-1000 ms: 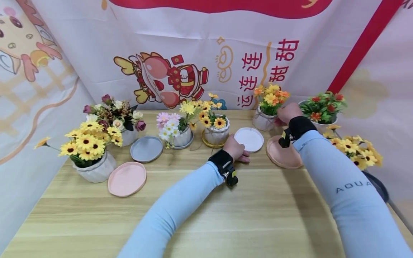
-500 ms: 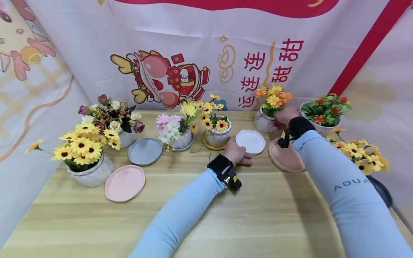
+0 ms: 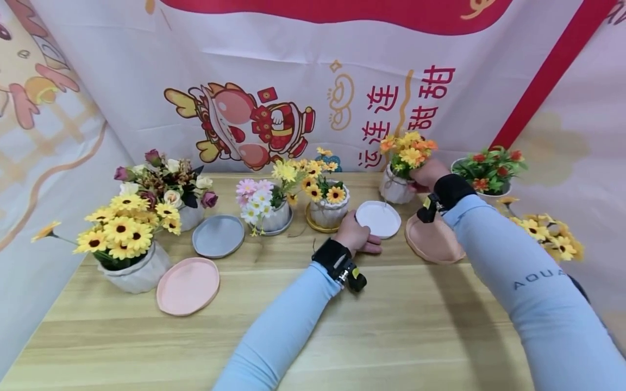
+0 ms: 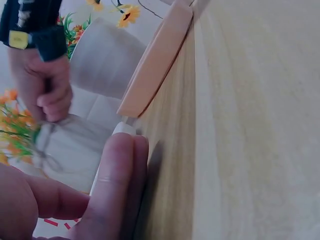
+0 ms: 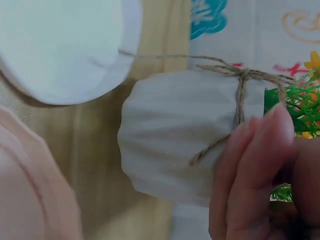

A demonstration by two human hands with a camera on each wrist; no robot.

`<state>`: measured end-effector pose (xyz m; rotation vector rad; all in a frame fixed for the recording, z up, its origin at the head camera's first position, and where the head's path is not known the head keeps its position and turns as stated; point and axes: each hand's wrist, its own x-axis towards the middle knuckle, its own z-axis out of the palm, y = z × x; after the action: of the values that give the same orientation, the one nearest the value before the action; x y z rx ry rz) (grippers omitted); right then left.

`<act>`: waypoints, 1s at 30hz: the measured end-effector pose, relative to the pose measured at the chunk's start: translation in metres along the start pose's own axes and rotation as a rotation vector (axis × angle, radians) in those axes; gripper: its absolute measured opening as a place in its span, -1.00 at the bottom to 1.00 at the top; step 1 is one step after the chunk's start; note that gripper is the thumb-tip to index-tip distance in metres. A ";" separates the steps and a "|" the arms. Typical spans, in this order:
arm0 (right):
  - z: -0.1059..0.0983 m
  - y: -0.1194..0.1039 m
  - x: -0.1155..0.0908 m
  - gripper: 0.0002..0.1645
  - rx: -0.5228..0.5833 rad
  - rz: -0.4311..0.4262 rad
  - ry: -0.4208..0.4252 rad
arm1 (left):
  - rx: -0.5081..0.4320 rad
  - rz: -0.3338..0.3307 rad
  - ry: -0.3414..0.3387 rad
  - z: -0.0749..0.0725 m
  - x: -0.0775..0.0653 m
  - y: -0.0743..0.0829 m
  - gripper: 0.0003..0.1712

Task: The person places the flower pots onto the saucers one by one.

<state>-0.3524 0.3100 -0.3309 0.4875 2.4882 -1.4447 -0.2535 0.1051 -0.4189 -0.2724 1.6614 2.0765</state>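
My right hand grips the rim of a whitish pot of orange and yellow artificial flowers. A twine bow is tied round the pot, one loose strand reaching over the white saucer. In the right wrist view the fingertips lie at the pot's upper edge. The left hand pinches the near-left edge of the white saucer, as the left wrist view shows with fingers along its rim. The pot is close behind the saucer, up and right of it.
A peach saucer lies right of the white one. A red-flowered pot and yellow flowers stand at the right. Potted flowers on a gold saucer, a grey saucer and a pink saucer occupy the left.
The right hand has shifted the pot of orange flowers slightly left, closer to the white saucer. The left hand keeps its hold on the saucer. The head view has tilted a little.
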 end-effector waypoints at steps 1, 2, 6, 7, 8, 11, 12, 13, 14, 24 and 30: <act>0.000 -0.005 -0.005 -0.39 0.007 -0.011 -0.013 | -0.003 -0.004 -0.001 -0.001 0.000 0.000 -0.18; 0.001 -0.010 -0.011 -0.36 0.016 -0.027 -0.030 | -0.003 -0.007 -0.001 -0.002 0.001 0.000 -0.18; -0.001 -0.029 -0.035 -0.37 -0.007 -0.081 -0.082 | 0.003 -0.004 0.012 -0.004 0.002 0.001 -0.21; -0.001 -0.032 -0.041 -0.38 -0.007 -0.091 -0.094 | 0.006 0.001 0.013 -0.004 0.003 0.001 -0.22; -0.002 -0.035 -0.046 -0.40 -0.012 -0.102 -0.103 | 0.010 0.004 0.012 -0.004 0.003 0.002 -0.22; -0.003 -0.037 -0.059 -0.40 -0.024 -0.150 -0.134 | 0.010 0.009 0.007 -0.004 0.004 0.004 -0.22; -0.003 -0.036 -0.063 -0.39 -0.027 -0.166 -0.150 | 0.011 0.008 0.004 -0.004 0.004 0.004 -0.22; -0.002 -0.034 -0.066 -0.39 -0.036 -0.176 -0.159 | 0.011 0.006 0.001 -0.004 0.004 0.004 -0.22; -0.001 -0.031 -0.068 -0.37 -0.047 -0.188 -0.167 | 0.011 0.002 -0.001 -0.004 0.004 0.004 -0.22; 0.020 0.001 -0.071 -0.37 -0.081 -0.181 -0.286 | 0.006 0.015 -0.022 -0.005 0.000 0.003 -0.35; 0.027 0.008 -0.074 -0.22 -0.078 -0.181 -0.310 | 0.003 0.033 -0.049 -0.003 -0.002 0.004 -0.56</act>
<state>-0.2809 0.2779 -0.3245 0.0197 2.3734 -1.3575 -0.2544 0.1013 -0.4153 -0.1928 1.6496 2.0876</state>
